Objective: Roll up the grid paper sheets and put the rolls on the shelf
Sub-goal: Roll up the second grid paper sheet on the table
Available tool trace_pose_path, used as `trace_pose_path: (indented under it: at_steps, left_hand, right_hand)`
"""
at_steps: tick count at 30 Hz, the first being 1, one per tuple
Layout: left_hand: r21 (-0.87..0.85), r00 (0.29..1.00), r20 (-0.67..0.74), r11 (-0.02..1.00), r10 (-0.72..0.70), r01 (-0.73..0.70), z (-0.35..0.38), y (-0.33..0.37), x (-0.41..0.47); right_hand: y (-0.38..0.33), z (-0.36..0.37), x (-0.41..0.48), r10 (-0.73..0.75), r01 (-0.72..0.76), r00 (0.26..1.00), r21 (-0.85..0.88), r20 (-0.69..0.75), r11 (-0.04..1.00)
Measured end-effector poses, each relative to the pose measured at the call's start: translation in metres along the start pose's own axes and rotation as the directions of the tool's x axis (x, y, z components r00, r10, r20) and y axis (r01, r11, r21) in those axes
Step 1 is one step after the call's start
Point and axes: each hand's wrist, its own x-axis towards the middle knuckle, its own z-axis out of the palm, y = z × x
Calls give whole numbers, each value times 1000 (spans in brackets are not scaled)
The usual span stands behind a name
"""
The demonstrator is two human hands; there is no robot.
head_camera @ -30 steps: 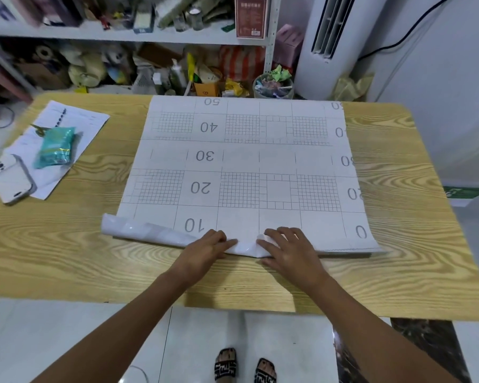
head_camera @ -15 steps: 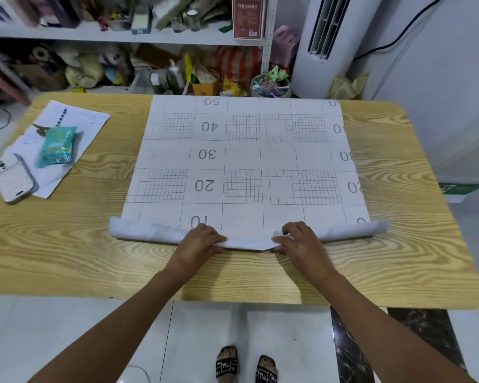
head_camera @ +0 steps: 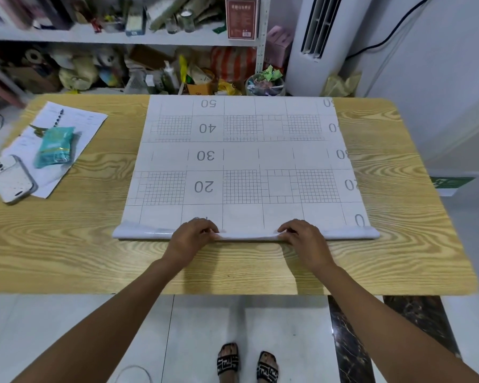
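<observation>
A large white grid paper sheet [head_camera: 241,156] printed with numbers 20 to 50 lies flat on the wooden table [head_camera: 393,167]. Its near edge is curled into a thin roll [head_camera: 246,235] that runs across the sheet's full width. My left hand [head_camera: 191,236] grips the roll left of its middle, fingers curled over the top. My right hand [head_camera: 304,236] grips it right of the middle in the same way. The shelf [head_camera: 122,37] stands behind the table, crowded with items.
At the table's left lie a white paper [head_camera: 75,120], a teal packet [head_camera: 54,146] and a phone [head_camera: 11,179]. Clutter fills the lower shelf and floor behind the table. A white standing air conditioner [head_camera: 315,37] is at the back right.
The near edge has rolled forward over the sheet, now covering the 10 mark, and the roll is straighter. Both hands moved apart along it and a little away from me.
</observation>
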Motion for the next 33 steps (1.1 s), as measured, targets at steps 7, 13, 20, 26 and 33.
trace_pose_path:
  at_steps: [7,13,20,26,33]
  left_hand:
    - [-4,976,116,983,-183,185,-3,2,9]
    - [67,971,111,976,-213,206,1,3,10]
    - [66,980,97,983,-176,170,-1,4,4]
    - [90,996,93,996,2,-10,-8,-8,-3]
    - [343,912,174,845,372,-410,-15,-34,-8]
  right_hand:
    - [-7,-6,3,189,-191,979,23,80,981]
    - [-6,10,4,-204,146,972,-378,-118,914]
    - [3,22,-6,-455,408,889,-522,42,749]
    - [-1,16,2,-422,385,907,-419,6,822]
    - [-6,2,7,-295,287,955,-272,10,919]
